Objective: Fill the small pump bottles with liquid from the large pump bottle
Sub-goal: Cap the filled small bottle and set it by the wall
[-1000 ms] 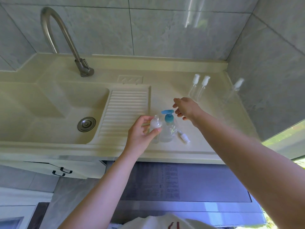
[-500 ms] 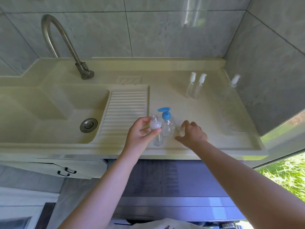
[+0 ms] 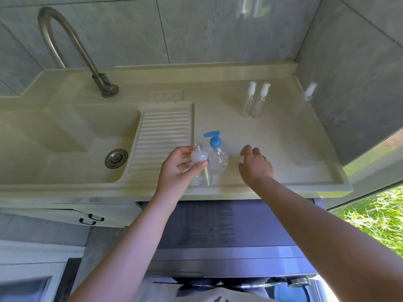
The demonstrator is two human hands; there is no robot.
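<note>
My left hand (image 3: 177,171) grips a small clear bottle (image 3: 198,156) by its shoulder, with the neck open and uncapped, standing at the counter's front edge. Touching its right side stands the large clear pump bottle (image 3: 218,158) with a blue pump head (image 3: 214,138). To the right of it my right hand (image 3: 256,165) hovers low over the counter, fingers curled down around a small white pump head (image 3: 239,159) that is mostly hidden. Two small capped pump bottles (image 3: 256,101) stand at the back right, and a third (image 3: 305,99) stands by the right wall.
The cream counter (image 3: 283,149) has a ribbed drainboard (image 3: 163,136) left of the bottles, then a sink basin (image 3: 72,136) with a drain and a curved metal tap (image 3: 65,46). Tiled walls close the back and right. A grey appliance sits below the counter's front edge.
My right hand came down from above the large bottle to the counter at its right, over the loose white pump head. The left hand kept its hold on the small bottle.
</note>
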